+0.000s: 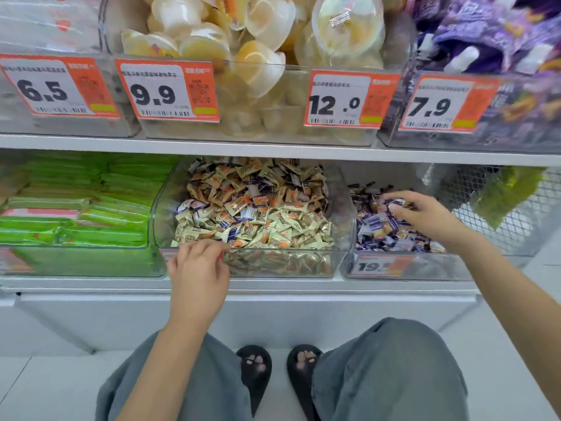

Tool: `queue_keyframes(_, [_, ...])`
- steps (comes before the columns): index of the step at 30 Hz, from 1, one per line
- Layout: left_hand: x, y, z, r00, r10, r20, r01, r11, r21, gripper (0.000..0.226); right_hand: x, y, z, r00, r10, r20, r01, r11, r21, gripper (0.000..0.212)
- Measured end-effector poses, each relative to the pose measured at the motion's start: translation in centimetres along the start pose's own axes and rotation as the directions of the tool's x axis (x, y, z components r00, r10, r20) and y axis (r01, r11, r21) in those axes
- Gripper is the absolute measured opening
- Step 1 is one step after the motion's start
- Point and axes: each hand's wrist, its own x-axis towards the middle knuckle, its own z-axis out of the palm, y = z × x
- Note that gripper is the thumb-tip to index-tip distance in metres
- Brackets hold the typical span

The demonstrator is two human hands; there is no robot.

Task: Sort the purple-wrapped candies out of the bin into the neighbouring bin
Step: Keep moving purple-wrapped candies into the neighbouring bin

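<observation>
Dropping off: my right hand [425, 214] hovers over the purple bin [394, 268], fingers loose, possibly pinching a purple candy [394, 205]. Left hand [198, 268] pinches a wrapper at the mixed bin [258, 262] rim. Next: release, pick another purple.

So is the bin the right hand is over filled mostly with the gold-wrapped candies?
No, the right hand is over the neighbouring bin, which holds mostly purple-wrapped candies; the gold-wrapped candies fill the middle bin.
</observation>
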Motion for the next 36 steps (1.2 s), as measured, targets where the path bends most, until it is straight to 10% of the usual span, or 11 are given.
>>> queue_keyframes(4, [-0.1, 0.6, 0.5, 1.000, -0.024, -0.016, 0.024, 0.999, -0.025, 0.029, 0.4, 1.3, 0.3, 0.998, -0.058, -0.029, 0.059, 0.997, 0.049, 0.025])
queue_keyframes(9, [0.1, 0.8, 1.2, 1.000, 0.022, 0.001, -0.022, 1.000, -0.008, 0.030, 2.7, 3.3, 3.8, 0.873, 0.135, 0.469, 0.054, 0.928, -0.368, 0.055])
queue_keyframes(13, [0.4, 0.7, 1.1, 1.000, 0.015, -0.013, -0.016, 0.999, -0.049, 0.030, 4.1, 2.8, 5.0, 0.922, 0.243, 0.301, -0.005, 0.785, -0.619, 0.065])
queue_keyframes(17, [1.0, -0.2, 0.5, 0.999, -0.007, -0.037, 0.003, 0.994, -0.110, 0.027, 2.4, 1.2, 5.6, 1.000, 0.018, 0.021, -0.007, 0.894, -0.448, 0.058])
queue_keyframes(23, [1.3, -2.6, -0.8, 0.994, -0.030, -0.101, 0.016, 0.990, -0.141, 0.026, -1.2, -6.6, 8.0, 0.834, -0.457, -0.310, 0.387, 0.884, -0.263, 0.048])
queue_keyframes(28, [1.1, -3.2, -1.7, 0.989, -0.108, -0.102, 0.080, 0.964, -0.252, 0.032, -0.4, -13.1, 15.1, 0.760, -0.644, 0.085, 0.635, 0.710, -0.304, 0.040])
queue_keyframes(36, [1.2, -4.0, -1.8, 0.992, -0.082, -0.100, 0.055, 0.966, -0.253, 0.032, 7.7, -15.3, 20.2, 0.795, -0.324, 0.514, 0.465, 0.868, -0.173, 0.062])
